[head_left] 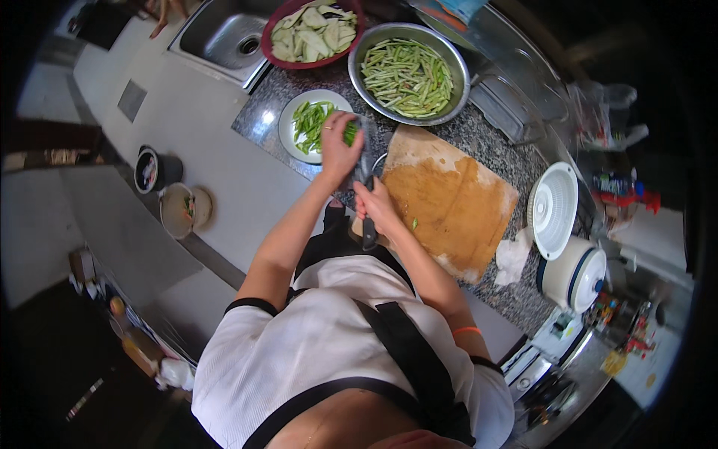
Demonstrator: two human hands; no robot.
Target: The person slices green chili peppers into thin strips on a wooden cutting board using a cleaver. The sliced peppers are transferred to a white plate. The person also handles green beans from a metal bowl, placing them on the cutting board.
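Observation:
My right hand (378,206) is wrapped round the black handle of a kitchen knife (369,232), just left of the cutting board. Its blade points away from me, beside the plate, and is partly hidden by my left hand. My left hand (341,146) is curled over the right side of a white plate (288,135), next to the blade. Bright green slices, which look like green pepper (308,123), lie on the plate, and more show under my left fingers against the blade. The worn wooden cutting board (449,202) bears one small green scrap.
Beyond the board stand a steel bowl of cut green beans (407,75) and a red bowl of pale slices (314,34). A sink (224,37) lies far left. A white colander (553,209), a lidded pot (572,273) and a crumpled cloth (512,258) are at right. Two buckets (157,170) stand on the floor.

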